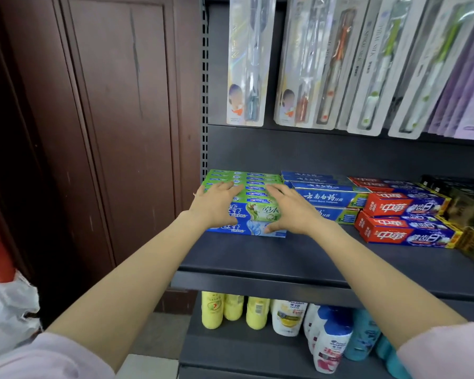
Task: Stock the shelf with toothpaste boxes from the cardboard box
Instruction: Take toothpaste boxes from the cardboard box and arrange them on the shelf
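The dark grey shelf (285, 255) fills the right side, with toothbrush packs (323, 67) hanging at twelve o'clock and bottles (285, 318) below at six. On it, towards nine o'clock, sits the stack of green and blue toothpaste boxes (253, 212); blue boxes (331, 199) and red boxes (402, 220) run off towards three. Both hands lie on that stack: the left hand (216, 199) flat on top, fingers straight, and the right hand (288, 207) spread, its thumb pressing the front face. Neither grips anything.
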Available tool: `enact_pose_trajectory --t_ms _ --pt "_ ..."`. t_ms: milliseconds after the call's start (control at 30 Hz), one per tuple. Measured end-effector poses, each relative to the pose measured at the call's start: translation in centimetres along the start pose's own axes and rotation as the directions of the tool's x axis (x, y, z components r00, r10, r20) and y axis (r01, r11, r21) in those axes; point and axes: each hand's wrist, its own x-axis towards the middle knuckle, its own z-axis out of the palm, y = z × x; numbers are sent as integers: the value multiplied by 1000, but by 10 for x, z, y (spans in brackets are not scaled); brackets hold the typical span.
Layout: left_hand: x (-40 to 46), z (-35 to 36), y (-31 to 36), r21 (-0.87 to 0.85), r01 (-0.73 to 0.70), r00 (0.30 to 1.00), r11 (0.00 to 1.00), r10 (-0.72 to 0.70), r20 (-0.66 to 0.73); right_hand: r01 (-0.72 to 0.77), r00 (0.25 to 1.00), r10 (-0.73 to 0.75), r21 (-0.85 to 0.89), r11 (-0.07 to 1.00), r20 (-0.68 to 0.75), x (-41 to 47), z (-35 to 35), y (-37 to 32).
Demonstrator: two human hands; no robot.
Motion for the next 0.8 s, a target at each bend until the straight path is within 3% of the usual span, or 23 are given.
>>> enact_pose_trajectory --t_ms 100,167,233,300,400,467,567,667,800 --pt "5 -8 14 -212 -11 999 977 3 -36 -8 999 19 302 953 -34 -9 -16 9" --pt "13 -14 24 -445 23 998 895 -44 -37 -25 995 58 375 927 -77 -12 -28 20" --pt "23 -18 33 -549 59 994 834 -99 -43 -72 976 142 373 925 -163 -12 -35 38" --pt "38 -18 44 -521 85 991 849 -129 -48 -157 951 223 285 945 -214 -10 -37 61" --pt "63 -10 58 -450 120 991 885 -131 7 -290 953 293 44 956 -77 -6 -33 91" --pt "77 0 65 -335 130 991 933 -116 61 -279 960 280 -81 957 -2 -2 -27 100" --pt "87 6 71 -159 134 985 978 -113 134 -213 977 211 -182 960 -33 2 -19 99" --pt "91 7 71 -127 136 982 983 -116 152 -191 981 180 -248 950 -67 4 -19 94" --pt "90 11 73 -125 147 982 981 -130 140 -172 985 174 -234 957 -11 4 -24 99"
